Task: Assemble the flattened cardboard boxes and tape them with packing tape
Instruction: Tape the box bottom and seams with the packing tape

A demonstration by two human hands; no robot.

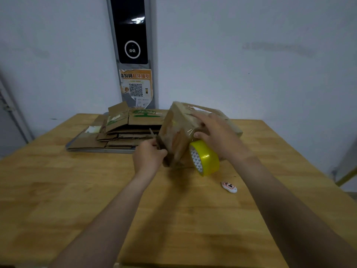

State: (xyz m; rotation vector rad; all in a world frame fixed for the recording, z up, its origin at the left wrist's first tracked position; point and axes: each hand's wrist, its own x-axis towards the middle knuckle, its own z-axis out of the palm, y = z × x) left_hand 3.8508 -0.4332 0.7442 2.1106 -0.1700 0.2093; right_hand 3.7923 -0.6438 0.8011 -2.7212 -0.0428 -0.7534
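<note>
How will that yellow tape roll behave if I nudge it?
The yellow tape roll appears tilted on its round edge, so it would probably roll or tip flat. A clear strip seems to join it to the cardboard box, which may check it. Its open core suggests lightness.

Wooden table (77,190), metal tray (100,150) bearing flattened boxes (123,132), small white labelled object (229,186)
</note>
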